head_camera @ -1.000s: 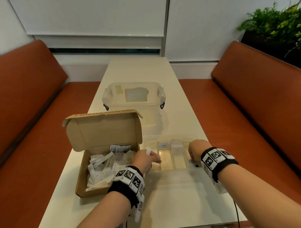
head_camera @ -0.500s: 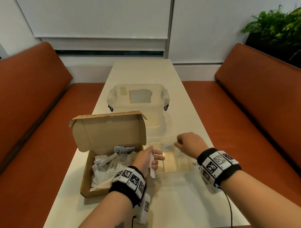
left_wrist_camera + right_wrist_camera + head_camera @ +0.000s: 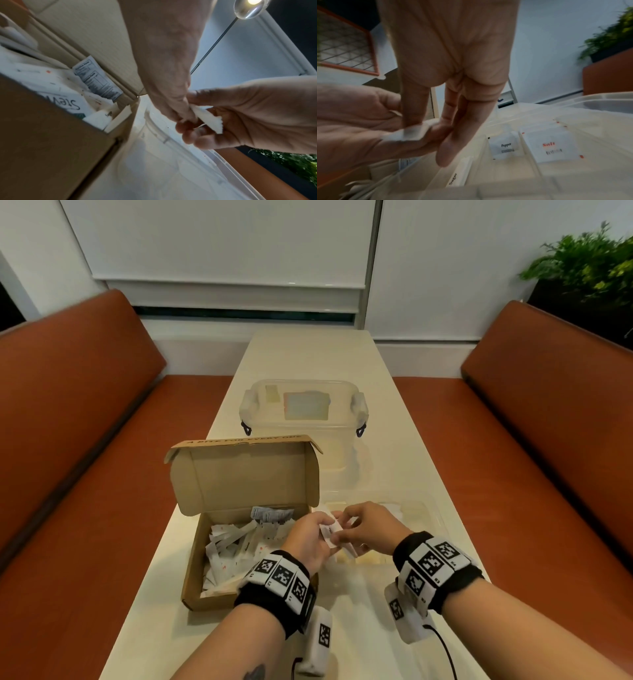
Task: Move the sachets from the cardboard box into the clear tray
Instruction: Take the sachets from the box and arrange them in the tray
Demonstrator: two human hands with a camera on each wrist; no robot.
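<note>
On the table [image 3: 308, 354] before you, the box [image 3: 219, 594] sat left with sachets [image 3: 233, 546] in it, the tray [image 3: 433, 515] just right of it, and a tub [image 3: 301, 419] behind both. Your hands [image 3: 310, 542] [image 3: 368, 530] met over the gap between box and tray, one sachet [image 3: 330, 534] between them.

Cream table [image 3: 308, 354], long, running near to far. On it: open cardboard box [image 3: 219, 542] near left, clear tray [image 3: 430, 515] just right, lidded clear container [image 3: 303, 419] farther back.
</note>
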